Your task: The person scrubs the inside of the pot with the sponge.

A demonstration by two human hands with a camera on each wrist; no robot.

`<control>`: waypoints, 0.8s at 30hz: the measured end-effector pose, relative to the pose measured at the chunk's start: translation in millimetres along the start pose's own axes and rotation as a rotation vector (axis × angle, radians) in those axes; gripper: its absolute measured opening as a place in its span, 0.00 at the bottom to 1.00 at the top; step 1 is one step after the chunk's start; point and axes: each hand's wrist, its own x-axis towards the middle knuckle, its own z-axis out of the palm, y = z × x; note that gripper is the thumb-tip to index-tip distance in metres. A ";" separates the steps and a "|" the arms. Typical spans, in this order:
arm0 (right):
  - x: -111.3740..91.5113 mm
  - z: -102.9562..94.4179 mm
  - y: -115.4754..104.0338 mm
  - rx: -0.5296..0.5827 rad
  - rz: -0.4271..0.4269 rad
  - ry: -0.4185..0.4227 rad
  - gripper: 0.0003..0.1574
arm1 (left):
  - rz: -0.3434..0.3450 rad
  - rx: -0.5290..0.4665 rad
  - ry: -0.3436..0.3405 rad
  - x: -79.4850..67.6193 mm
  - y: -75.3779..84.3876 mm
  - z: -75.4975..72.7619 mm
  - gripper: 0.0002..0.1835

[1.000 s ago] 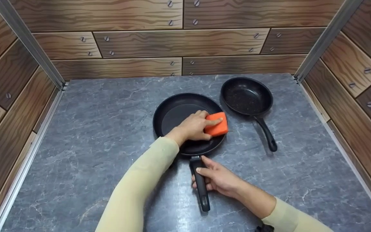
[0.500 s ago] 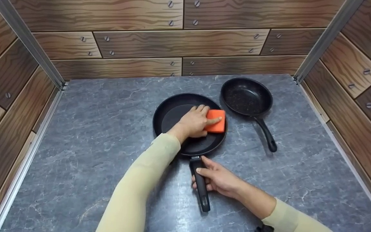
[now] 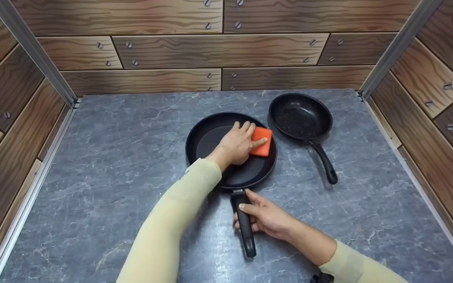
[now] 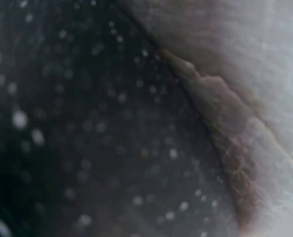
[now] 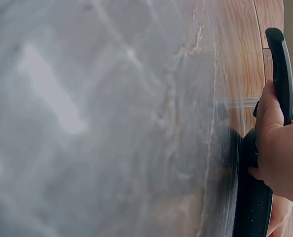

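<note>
An orange sponge (image 3: 263, 146) lies against the inner right wall of the larger black frying pan (image 3: 210, 137). My left hand (image 3: 236, 145) holds it, one finger stretched across its top and the other fingers at its far left side; the thumb is hidden in the head view. Below the pan, my right hand (image 3: 267, 216) grips the black handle (image 3: 246, 232), thumb on top and fingertips showing on the handle's left side. In the right wrist view the same handle (image 5: 280, 69) stands sideways with the hand (image 5: 282, 158) round it. The left wrist view is a blurred dark speckled surface.
A smaller speckled black frying pan (image 3: 299, 116) stands right of the larger one, its handle (image 3: 324, 163) pointing toward the front right. Both rest on a grey marbled tabletop (image 3: 124, 157). Wood-patterned walls (image 3: 218, 51) with metal corner posts enclose the back and sides.
My left hand has slid the sponge along the pan's right inner side, away from me and slightly left. The right hand and both pans stay in place.
</note>
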 end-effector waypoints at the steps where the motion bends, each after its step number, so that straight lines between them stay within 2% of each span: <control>1: 0.0 -0.1 0.1 -0.001 0.000 0.001 0.54 | -0.003 0.010 -0.005 0.4 -0.3 -0.4 0.40; 8: -0.6 -1.8 -1.7 -0.001 0.008 0.004 0.55 | -0.034 0.051 -0.050 2.3 -3.3 -2.9 0.40; 24: -1.8 -2.4 -0.5 0.003 0.002 0.011 0.56 | -0.107 0.077 -0.055 3.6 -5.3 -0.4 0.39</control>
